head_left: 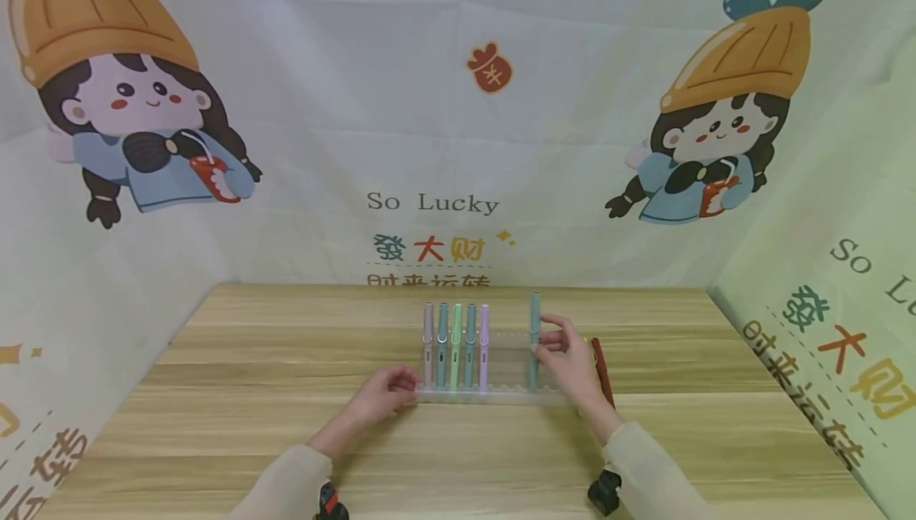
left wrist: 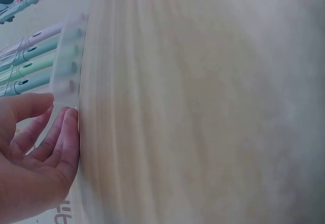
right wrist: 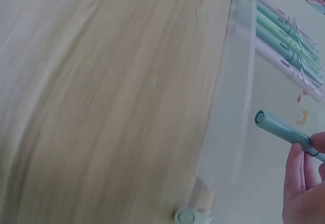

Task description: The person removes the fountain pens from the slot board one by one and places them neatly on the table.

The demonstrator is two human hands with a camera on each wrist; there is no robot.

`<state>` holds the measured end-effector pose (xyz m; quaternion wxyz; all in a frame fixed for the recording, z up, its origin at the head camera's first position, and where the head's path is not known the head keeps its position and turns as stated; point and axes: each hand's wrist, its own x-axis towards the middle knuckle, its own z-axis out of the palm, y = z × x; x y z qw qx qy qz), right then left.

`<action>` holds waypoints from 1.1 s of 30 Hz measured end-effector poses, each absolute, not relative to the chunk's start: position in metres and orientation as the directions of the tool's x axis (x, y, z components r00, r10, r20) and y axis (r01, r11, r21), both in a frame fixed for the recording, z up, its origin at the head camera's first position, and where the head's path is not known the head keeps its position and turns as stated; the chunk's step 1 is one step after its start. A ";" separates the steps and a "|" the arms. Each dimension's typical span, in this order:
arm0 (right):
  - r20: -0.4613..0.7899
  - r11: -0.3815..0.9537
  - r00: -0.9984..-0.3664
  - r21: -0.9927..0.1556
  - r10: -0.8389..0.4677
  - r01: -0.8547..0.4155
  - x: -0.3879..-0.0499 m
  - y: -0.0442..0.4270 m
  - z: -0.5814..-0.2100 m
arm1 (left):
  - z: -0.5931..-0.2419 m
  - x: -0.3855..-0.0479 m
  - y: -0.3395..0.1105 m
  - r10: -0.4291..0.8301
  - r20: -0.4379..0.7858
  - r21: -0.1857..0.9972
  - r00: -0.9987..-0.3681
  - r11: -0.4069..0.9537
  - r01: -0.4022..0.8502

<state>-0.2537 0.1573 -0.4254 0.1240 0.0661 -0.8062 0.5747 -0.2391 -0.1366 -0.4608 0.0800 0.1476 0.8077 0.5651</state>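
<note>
Rack (head_left: 501, 397): one, clear plastic, notched along the front, set on the wooden table (head_left: 458, 456). Five pens stood in its left part, capped ends up, in order from the left: mauve pen (head_left: 428, 325), teal pen (head_left: 443, 325), green pen (head_left: 456, 325), second teal pen (head_left: 471, 325), lilac pen (head_left: 484, 325). Held pen (head_left: 535, 309): one, teal, upright over the rack's right part, apart from the row, its top higher than the others; contact at its lower end could not be told. Hands, two: the right hand (head_left: 568, 357) pinched the held pen between thumb and fingers; the left hand (head_left: 382, 393) lay at the rack's left end, fingers loosely bent, whether gripping could not be told. Red-brown item (head_left: 603, 373): one, beside the right hand, partly hidden. Backdrop (head_left: 343, 106): pale cloth, printed with cartoon figures and lettering.
</note>
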 end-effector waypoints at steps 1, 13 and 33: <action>0.280 0.341 -0.959 -0.906 0.040 -0.250 -0.253 0.160 -0.425 | -0.461 -0.239 -0.137 0.329 0.037 0.937 -0.944 0.318 0.148; 0.262 0.331 -0.963 -0.915 0.055 -0.230 -0.257 0.191 -0.422 | -0.460 -0.240 -0.136 0.302 0.008 0.932 -0.953 0.343 0.117; 0.155 0.475 -0.985 -0.874 0.081 -0.099 -0.252 0.241 -0.422 | -0.462 -0.241 -0.136 0.308 0.017 0.930 -0.951 0.345 0.128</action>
